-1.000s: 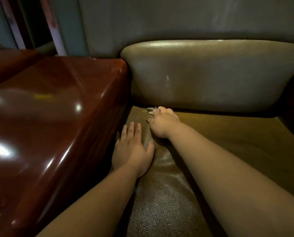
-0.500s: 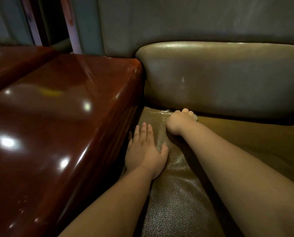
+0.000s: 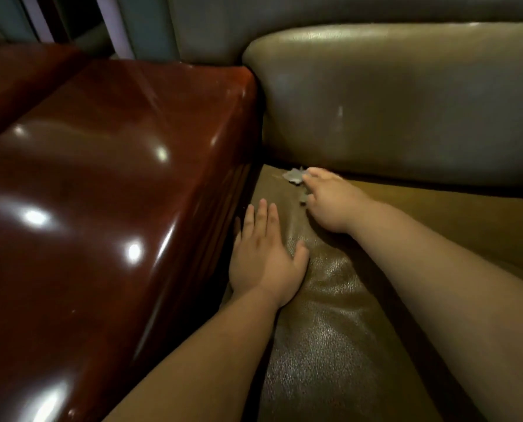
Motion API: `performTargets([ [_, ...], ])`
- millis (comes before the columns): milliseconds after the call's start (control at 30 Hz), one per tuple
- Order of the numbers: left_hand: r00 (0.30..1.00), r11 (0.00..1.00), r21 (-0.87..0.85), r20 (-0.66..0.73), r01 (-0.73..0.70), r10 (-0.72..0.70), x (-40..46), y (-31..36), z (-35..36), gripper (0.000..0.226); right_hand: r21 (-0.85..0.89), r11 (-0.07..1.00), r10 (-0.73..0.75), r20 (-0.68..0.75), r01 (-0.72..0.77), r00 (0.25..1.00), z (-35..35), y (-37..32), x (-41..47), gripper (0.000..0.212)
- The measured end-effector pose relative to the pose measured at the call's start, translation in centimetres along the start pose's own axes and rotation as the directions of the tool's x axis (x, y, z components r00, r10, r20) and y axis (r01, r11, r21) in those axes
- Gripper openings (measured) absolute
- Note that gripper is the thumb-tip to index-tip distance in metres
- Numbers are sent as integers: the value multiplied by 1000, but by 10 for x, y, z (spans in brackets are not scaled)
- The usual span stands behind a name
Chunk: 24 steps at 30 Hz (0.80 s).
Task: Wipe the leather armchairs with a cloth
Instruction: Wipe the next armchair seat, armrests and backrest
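Pebbled olive leather, the seat cushion (image 3: 330,345), fills the near field from 6 o'clock up to centre; grain catches glare, so streaks should show. Left hand (image 3: 264,263) just left of centre, flat on the cushion, fingers straight and together, pointing to 12, holding nothing; reads as a brace. Glossy red-brown armrest (image 3: 108,193) runs along 9 o'clock, its side right beside the left hand's outer edge.

Further in, right hand (image 3: 330,202) sits slightly above centre, fingers curled down over a small grey cloth (image 3: 293,175). Only a crumpled corner sticks out at the hand's 11 o'clock, plus a scrap at its 9. Cloth is on the cushion's back-left corner, near the seam under the backrest (image 3: 406,102), which spans 12 to 2 o'clock.

Judgement: step in hand is wiping the rear seam and corner. To do it well:
- push the cloth edge into the crease, not just over it
- spread the wad flatter for more contact
- overlapping passes from corner toward 3 o'clock
- keep the left hand pressing so the cushion doesn't shift

Backrest shows a pale smudge; probably needs wiping too.
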<state>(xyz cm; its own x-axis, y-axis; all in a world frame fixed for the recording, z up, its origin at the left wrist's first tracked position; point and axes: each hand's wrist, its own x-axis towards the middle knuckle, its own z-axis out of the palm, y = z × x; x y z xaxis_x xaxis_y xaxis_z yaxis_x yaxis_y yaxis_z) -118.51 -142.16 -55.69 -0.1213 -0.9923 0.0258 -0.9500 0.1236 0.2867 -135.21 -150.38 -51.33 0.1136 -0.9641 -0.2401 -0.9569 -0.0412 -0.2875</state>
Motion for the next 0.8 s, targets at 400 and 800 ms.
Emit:
performTargets([
  [400, 999, 996, -89, 50, 18, -13, -1, -6, 3, 88, 111, 990, -90, 18, 88, 996, 6, -22, 13, 65],
  [800, 996, 996, -85, 79, 38, -31, 0, -9, 8, 95, 0, 998, 56, 96, -56, 994, 7, -47, 38, 73],
])
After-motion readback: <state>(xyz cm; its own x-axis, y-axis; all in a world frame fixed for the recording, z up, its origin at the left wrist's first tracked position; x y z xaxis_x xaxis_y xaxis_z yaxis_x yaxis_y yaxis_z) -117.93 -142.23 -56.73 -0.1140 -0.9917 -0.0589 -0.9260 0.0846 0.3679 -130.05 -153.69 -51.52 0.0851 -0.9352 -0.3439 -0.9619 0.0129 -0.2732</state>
